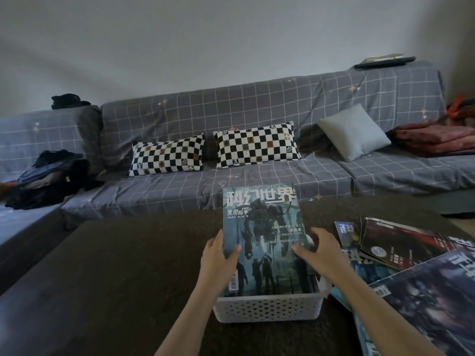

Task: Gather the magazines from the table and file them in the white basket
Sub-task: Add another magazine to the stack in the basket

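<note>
A teal magazine [262, 222] with a robot figure on its cover stands upright in the white perforated basket [267, 308] on the dark table [115, 278]. My left hand [218, 263] grips its left edge, thumb on the cover. My right hand [321, 253] rests on the right side of the cover, fingers spread over it. Several more magazines [401, 242] lie fanned out on the table to the right of the basket, one large dark one [437, 301] nearest me.
Behind the table runs a grey checked sofa [257, 111] with two black-and-white checkered cushions [167, 155], a grey pillow [354, 132], dark clothes [48, 176] at the left and a red blanket [437, 140] at the right.
</note>
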A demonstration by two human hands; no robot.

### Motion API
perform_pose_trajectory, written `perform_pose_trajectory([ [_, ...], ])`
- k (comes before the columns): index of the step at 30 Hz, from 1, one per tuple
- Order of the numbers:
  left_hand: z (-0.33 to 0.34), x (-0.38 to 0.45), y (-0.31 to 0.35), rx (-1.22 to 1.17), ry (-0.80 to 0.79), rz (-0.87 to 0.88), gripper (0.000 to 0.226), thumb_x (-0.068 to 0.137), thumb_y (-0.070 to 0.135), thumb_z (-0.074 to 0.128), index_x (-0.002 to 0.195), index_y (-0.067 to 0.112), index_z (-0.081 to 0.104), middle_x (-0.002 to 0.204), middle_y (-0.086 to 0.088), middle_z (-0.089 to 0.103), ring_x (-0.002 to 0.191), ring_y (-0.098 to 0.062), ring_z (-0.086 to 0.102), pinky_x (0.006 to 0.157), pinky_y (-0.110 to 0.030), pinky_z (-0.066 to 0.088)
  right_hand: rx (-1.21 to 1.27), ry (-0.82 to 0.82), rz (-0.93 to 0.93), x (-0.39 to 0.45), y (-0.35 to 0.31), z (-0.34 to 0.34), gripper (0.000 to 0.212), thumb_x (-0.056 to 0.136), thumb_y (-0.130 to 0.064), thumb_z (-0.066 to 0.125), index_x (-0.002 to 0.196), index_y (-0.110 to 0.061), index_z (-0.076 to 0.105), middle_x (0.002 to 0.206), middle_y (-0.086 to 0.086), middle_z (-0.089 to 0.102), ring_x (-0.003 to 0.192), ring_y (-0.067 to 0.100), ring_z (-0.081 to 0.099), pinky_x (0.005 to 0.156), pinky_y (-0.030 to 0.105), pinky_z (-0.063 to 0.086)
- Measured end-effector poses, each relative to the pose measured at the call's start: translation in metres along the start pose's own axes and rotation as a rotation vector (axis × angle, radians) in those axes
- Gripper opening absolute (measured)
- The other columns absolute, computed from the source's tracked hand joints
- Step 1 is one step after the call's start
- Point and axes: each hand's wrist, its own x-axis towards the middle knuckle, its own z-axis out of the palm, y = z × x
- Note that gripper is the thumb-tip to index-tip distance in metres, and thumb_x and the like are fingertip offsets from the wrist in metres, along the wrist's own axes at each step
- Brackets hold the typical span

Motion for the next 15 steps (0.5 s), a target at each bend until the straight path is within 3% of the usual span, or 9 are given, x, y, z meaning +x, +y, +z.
perform_pose_trajectory([
  [2, 0.003, 0.018, 0.007, 0.011, -0.002, 0.001, 0.037, 0.098, 0.045, 0.042, 0.131, 0.03, 0.045, 0.116, 0.007, 0.056, 0.104, -0.013, 0.057, 0.099, -0.043, 0.046, 0.126, -0.075, 0.028, 0.014, -0.012, 0.003, 0.071, 0.087, -0.051, 0.055, 0.142, -0.013, 0.03, 0.137, 0.005, 0.047, 0.11, 0.016, 0.052, 0.088, 0.032, 0.046],
  [4, 0.005, 0.037, 0.009, -0.003, -0.017, -0.038, 0.046, 0.098, 0.049, 0.034, 0.136, 0.025, 0.042, 0.117, 0.005, 0.06, 0.111, -0.019, 0.058, 0.103, -0.048, 0.041, 0.198, -0.13, 0.058, 0.029, -0.023, 0.005, 0.066, 0.091, -0.054, 0.044, 0.143, -0.016, 0.03, 0.131, 0.003, 0.052, 0.091, 0.008, 0.05, 0.074, 0.024, 0.043],
  [5, 0.006, 0.046, 0.009, -0.03, -0.034, -0.077, 0.052, 0.098, 0.051, 0.032, 0.141, 0.023, 0.038, 0.122, 0.003, 0.059, 0.114, -0.022, 0.058, 0.105, -0.046, 0.04, 0.22, -0.143, 0.069, 0.037, -0.026, 0.007, 0.064, 0.091, -0.056, 0.041, 0.142, -0.017, 0.032, 0.127, 0.003, 0.054, 0.09, 0.008, 0.049, 0.074, 0.025, 0.041],
  [8, 0.008, 0.064, 0.007, -0.183, -0.064, -0.154, 0.064, 0.094, 0.06, 0.031, 0.146, 0.023, 0.034, 0.127, 0.001, 0.057, 0.116, -0.021, 0.055, 0.101, -0.036, 0.042, 0.285, -0.137, 0.071, 0.057, -0.029, 0.008, 0.063, 0.09, -0.06, 0.037, 0.135, -0.016, 0.043, 0.118, 0.0, 0.058, 0.102, 0.015, 0.054, 0.087, 0.03, 0.041],
  [11, 0.01, 0.066, 0.007, -0.301, -0.039, -0.138, 0.063, 0.093, 0.058, 0.036, 0.146, 0.025, 0.037, 0.132, 0.0, 0.058, 0.118, -0.021, 0.056, 0.104, -0.042, 0.044, 0.359, -0.088, 0.052, 0.061, -0.026, 0.012, 0.062, 0.088, -0.06, 0.042, 0.133, -0.018, 0.046, 0.13, 0.003, 0.055, 0.118, 0.021, 0.051, 0.095, 0.033, 0.037],
  [15, 0.002, 0.057, 0.014, -0.412, 0.011, -0.027, 0.059, 0.096, 0.047, 0.042, 0.149, 0.024, 0.032, 0.139, 0.001, 0.054, 0.122, -0.018, 0.054, 0.103, -0.036, 0.045, 0.53, -0.038, -0.055, 0.05, -0.032, 0.008, 0.028, 0.09, -0.048, 0.048, 0.096, -0.026, 0.065, 0.108, 0.014, 0.065, 0.095, 0.023, 0.063, 0.092, 0.044, 0.046],
])
